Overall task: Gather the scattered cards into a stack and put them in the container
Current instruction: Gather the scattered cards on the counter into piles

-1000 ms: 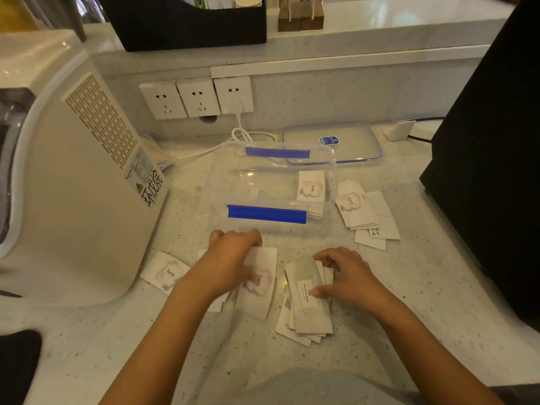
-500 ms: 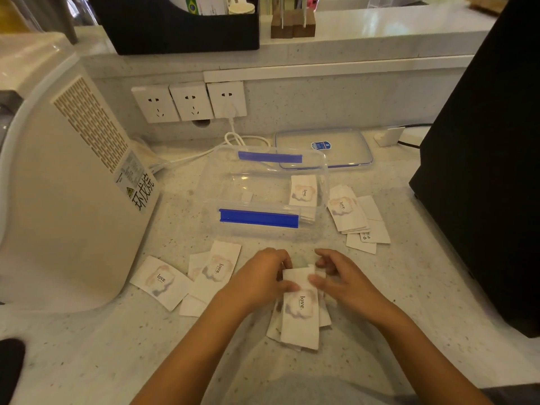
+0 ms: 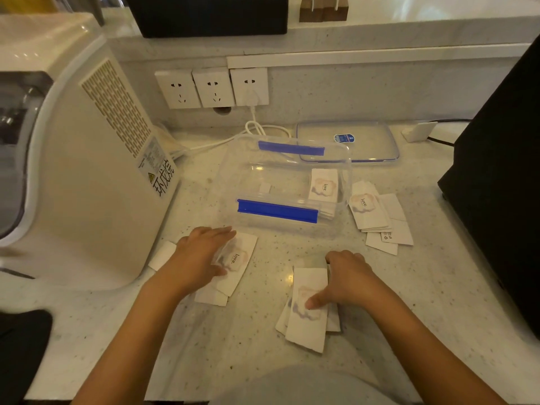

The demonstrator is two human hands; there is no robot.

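head | left hand [image 3: 201, 255] flat, fingers spread, pressing loose cards [image 3: 236, 266] on counter [image 3: 409, 287] | right hand [image 3: 347, 280] fingers curled, index pinning small stack [image 3: 309, 314] | clear container [image 3: 292, 185] beyond, one card inside [image 3: 323, 185] | further pile [image 3: 374, 211] right of container

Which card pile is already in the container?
The pile at the right end of the clear container, "love" card on top. The others lie on the counter: under the left hand, under the right hand, and right of the container.
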